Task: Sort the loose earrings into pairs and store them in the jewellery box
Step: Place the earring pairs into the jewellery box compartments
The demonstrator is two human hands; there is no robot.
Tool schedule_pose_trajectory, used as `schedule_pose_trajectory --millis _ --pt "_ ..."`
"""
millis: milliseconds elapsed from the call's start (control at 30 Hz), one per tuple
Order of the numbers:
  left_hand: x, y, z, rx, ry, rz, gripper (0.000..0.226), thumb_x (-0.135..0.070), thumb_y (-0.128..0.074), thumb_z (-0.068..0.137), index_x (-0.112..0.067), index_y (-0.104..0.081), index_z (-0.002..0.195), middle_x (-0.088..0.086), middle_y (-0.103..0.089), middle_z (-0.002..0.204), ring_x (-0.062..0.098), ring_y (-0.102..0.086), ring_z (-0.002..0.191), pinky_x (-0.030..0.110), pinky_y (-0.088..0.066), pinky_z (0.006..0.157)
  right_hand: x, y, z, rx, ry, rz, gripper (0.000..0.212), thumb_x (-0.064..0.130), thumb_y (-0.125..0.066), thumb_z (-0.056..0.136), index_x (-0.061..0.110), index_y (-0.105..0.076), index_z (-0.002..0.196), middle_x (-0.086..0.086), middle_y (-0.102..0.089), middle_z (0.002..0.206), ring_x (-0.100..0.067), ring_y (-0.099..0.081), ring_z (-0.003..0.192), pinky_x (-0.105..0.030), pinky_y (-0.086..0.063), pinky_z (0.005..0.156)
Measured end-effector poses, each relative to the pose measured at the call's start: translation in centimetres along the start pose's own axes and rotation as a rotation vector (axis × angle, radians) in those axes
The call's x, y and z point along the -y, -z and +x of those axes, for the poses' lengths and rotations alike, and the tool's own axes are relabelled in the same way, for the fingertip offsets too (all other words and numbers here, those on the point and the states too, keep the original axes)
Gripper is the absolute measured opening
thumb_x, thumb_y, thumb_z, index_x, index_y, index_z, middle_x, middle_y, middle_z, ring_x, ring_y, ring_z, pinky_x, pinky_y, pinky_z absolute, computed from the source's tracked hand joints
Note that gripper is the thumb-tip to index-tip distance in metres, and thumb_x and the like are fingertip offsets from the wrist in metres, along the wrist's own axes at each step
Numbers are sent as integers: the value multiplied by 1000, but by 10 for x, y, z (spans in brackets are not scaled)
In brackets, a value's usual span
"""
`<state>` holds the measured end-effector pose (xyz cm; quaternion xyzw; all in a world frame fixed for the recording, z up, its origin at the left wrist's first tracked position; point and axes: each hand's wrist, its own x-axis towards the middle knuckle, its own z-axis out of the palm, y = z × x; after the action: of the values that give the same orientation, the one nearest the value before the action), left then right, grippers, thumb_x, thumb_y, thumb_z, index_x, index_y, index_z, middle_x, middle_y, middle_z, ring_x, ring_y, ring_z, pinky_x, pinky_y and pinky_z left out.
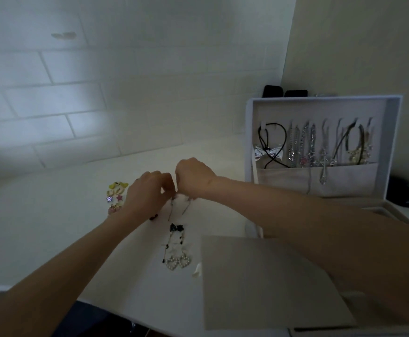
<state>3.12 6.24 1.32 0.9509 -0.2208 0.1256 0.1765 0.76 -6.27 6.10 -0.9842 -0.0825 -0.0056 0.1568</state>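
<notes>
Left hand: our left hand (150, 190) is curled, its fingertips pinching one end of the drop earrings (183, 197).
Right hand: our right hand (193, 178) is curled too and pinches the same small bundle from the other side, knuckle to knuckle with the left.
Thing in hand: two thin wires hang from the pinch down toward the worktop (52, 227). We cannot tell whether they are tangled or simply held side by side.
Done so far: we judge the pairing well under way. The pearl hearts (179, 261) lie as a matched pair, the black bow drops (175, 227) lie together just above them, and the coloured cluster (116, 196) sits in small rows left of our left hand.
Left to do: no earring shows inside the jewellery box (393, 147), which stands open at the right, well apart from the rows. Storing seems wholly ahead of us.
Count, earrings: two pearl hearts, two stars and two bow drops, as far as we can tell. The yellow and pink pieces are too blurred to count.
Count, other: one grey panel (259, 283) in front of the box, and several necklaces (305, 147) hanging in the lid, too crowded to number.
</notes>
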Motion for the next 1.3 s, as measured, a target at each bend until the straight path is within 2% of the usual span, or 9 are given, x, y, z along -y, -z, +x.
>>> schedule_pose_trajectory --millis 100,233,367,467,633,867,1000,1167,1300 --pt "-14 23 -10 -97 -34 -82 6 -24 -65 84 -21 -61 82 -11 -58 82 15 -58 83 34 -46 74 1 22 -18 -94 68 105 12 0 -58 84 -3 -66 92 -14 -68 87 -26 -68 76 -35 -58 73" --pt "-45 58 -29 -161 -123 -226 10 -22 -66 83 -17 -58 78 -13 -66 76 2 -62 74 27 -49 70 -9 58 -63 -181 137 292 12 0 -62 84 2 -69 94 5 -58 72 -21 -70 71 -28 -58 66" --pt "-84 80 -42 -166 -207 -319 12 -22 -65 83 -18 -56 76 -11 -68 76 -2 -62 73 20 -49 65 -35 87 -115 -203 105 408 10 5 -63 87 9 -70 93 0 -66 74 -9 -67 62 -18 -57 60" --pt "-115 86 -47 -104 -267 -427 9 -16 -64 84 -18 -56 81 -11 -68 78 -3 -62 75 19 -49 66 -61 99 -152 -211 55 425 10 6 -64 86 15 -68 86 2 -68 72 -5 -66 59 -16 -56 60" --pt "-159 78 -47 49 -398 -439 10 -17 -66 82 -25 -64 89 -14 -66 79 -1 -61 76 11 -48 71 -108 100 -199 -214 -62 462 6 5 -68 81 11 -67 81 -2 -69 65 -10 -68 59 -20 -57 61" --pt "-206 58 -47 211 -506 -474 11 -12 -67 81 -18 -68 91 -10 -66 81 7 -63 74 24 -51 72 -155 89 -237 -202 -162 523 10 7 -73 77 14 -66 73 5 -70 64 -8 -67 60 -17 -51 57" --pt "-219 53 -45 242 -525 -478 14 -12 -68 81 -19 -70 93 -9 -65 83 5 -63 75 23 -51 74 -167 83 -246 -191 -159 405 14 12 -77 74 22 -68 70 8 -70 67 2 -63 62 -10 -45 58" --pt "-231 49 -43 268 -524 -493 11 -13 -69 79 -23 -69 86 -15 -64 77 2 -63 74 22 -52 75 -172 87 -251 -94 -76 375 16 12 -76 74 28 -71 72 23 -65 62 9 -59 59 -5 -41 56" --pt "-238 47 -42 276 -536 -478 10 -14 -69 80 -23 -68 86 -14 -65 79 2 -64 74 25 -53 76 -175 91 -253 19 9 328 13 13 -73 77 26 -73 77 13 -70 74 5 -58 63 -8 -41 59"
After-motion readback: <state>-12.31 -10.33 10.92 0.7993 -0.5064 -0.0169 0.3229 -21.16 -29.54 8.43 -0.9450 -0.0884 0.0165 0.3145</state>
